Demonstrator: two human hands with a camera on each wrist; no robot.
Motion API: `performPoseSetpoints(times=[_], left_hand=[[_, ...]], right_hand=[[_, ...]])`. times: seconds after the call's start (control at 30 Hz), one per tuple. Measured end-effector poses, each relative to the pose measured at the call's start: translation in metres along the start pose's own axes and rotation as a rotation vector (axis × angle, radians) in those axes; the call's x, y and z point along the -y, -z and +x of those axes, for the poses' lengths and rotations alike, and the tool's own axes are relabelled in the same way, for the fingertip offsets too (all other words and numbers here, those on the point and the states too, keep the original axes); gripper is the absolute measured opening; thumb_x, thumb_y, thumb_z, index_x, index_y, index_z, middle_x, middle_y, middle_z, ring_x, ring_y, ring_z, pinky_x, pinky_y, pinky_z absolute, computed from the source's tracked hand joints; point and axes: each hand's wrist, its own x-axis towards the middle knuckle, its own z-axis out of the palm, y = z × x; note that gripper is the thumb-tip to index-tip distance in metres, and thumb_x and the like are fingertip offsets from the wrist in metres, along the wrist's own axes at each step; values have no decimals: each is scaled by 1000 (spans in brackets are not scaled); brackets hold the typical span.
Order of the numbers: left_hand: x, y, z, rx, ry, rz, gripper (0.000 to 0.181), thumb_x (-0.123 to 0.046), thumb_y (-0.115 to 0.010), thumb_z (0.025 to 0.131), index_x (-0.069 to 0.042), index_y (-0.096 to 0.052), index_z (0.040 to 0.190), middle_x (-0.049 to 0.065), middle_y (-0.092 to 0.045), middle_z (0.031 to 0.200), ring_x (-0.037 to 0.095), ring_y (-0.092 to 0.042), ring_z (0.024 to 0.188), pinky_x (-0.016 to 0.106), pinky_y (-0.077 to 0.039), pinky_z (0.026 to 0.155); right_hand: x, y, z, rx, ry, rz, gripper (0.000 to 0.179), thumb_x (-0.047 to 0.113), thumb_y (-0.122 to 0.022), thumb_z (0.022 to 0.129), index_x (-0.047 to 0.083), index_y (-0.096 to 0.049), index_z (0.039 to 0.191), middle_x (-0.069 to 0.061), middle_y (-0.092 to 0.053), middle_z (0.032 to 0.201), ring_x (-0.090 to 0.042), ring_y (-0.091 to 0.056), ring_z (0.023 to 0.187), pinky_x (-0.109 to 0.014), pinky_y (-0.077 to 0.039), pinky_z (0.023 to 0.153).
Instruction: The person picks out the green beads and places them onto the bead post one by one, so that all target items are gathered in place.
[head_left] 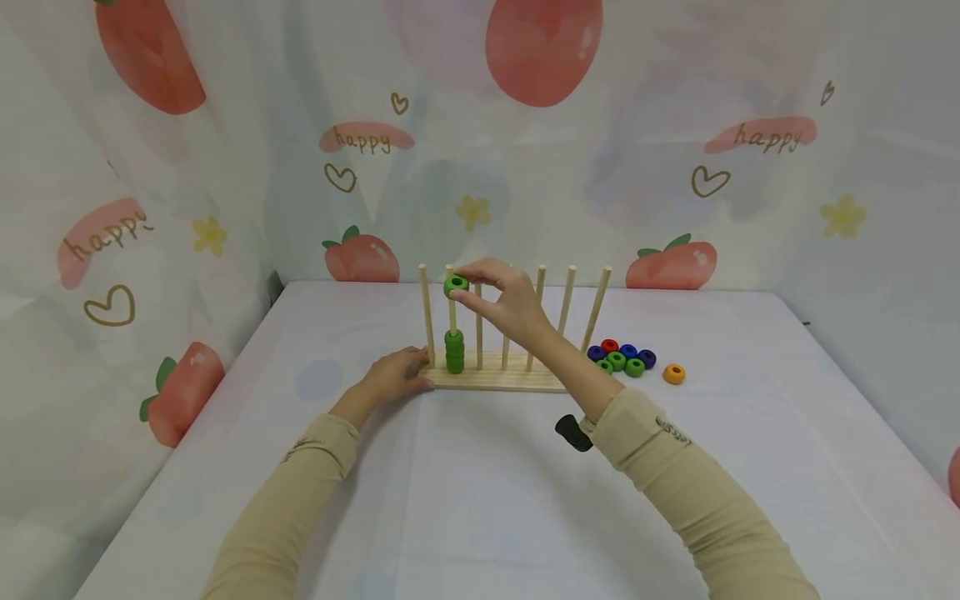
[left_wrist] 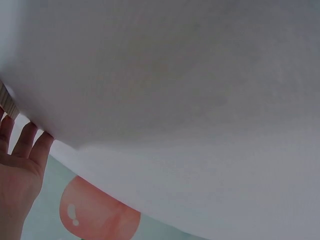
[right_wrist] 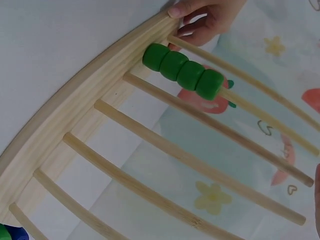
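Observation:
A wooden peg rack (head_left: 495,381) with a row of upright pegs stands on the table. My left hand (head_left: 393,375) grips the left end of its base, thumb in front and fingers behind, as the right wrist view shows. Between thumb and fingertips, my right hand (head_left: 510,300) pinches a green bead (head_left: 456,286) near the top of the second peg from the left. The bead is tilted with its hole showing; I cannot tell whether the peg passes through it. Several green beads (right_wrist: 182,70) are stacked at the bottom of that peg. The other pegs carry no beads.
Right of the rack lies a cluster of loose beads, with a red bead (head_left: 609,346), a blue bead (head_left: 628,352), and green and purple ones. An orange bead (head_left: 674,373) sits apart. A black object (head_left: 573,433) shows beside the right wrist. Printed cloth (head_left: 570,200) hangs behind.

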Motion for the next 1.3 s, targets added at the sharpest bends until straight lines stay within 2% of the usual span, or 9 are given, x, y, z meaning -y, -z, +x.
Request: performPoseSetpoints(times=[0.03, 0.17, 0.43, 0.83, 1.07, 1.3], left_hand=[[-3, 1, -1, 12, 19, -11, 63, -36, -66, 87, -4, -47, 138, 20, -46, 141, 40, -43, 129, 55, -34, 107], [-10, 3, -4, 9, 26, 29, 60, -33, -65, 88, -4, -47, 137, 18, -46, 142, 38, -44, 130, 53, -35, 107], [-9, 3, -5, -1, 17, 30, 61, -34, -65, 88, -3, -47, 137, 19, -48, 140, 38, -46, 128, 53, -36, 106], [-11, 4, -6, -4, 21, 36, 60, -34, -65, 88, -4, -48, 137, 19, -48, 140, 38, -46, 128, 51, -37, 106], [-14, 6, -7, -5, 20, 43, 60, -31, -65, 89, -2, -47, 137, 20, -48, 139, 38, -46, 128, 51, -37, 106], [-14, 4, -7, -11, 8, 39, 60, -31, -66, 88, -1, -48, 136, 19, -51, 137, 38, -47, 127, 51, -38, 105]], right_hand=[[0, 0, 2, -3, 5, 2, 26, 1, -69, 83, -8, -65, 107, -20, -67, 102, -29, -63, 93, -41, -53, 89], [1, 0, 9, -12, 5, -14, 26, 2, -69, 83, -7, -64, 107, -20, -67, 103, -29, -64, 95, -39, -53, 91], [-1, 2, 22, 9, 3, -61, 29, 4, -69, 84, -7, -64, 110, -20, -66, 107, -30, -63, 101, -37, -52, 91], [-9, 6, 46, 48, -92, -102, 31, 10, -67, 86, -6, -64, 113, -20, -67, 109, -30, -62, 105, -37, -49, 97], [-9, 10, 48, 110, -108, -97, 30, 9, -67, 86, -7, -65, 111, -21, -65, 111, -31, -60, 104, -36, -50, 97], [-8, 11, 47, 187, -118, -167, 32, 13, -67, 87, -5, -65, 113, -19, -65, 114, -29, -61, 105, -35, -49, 97]])
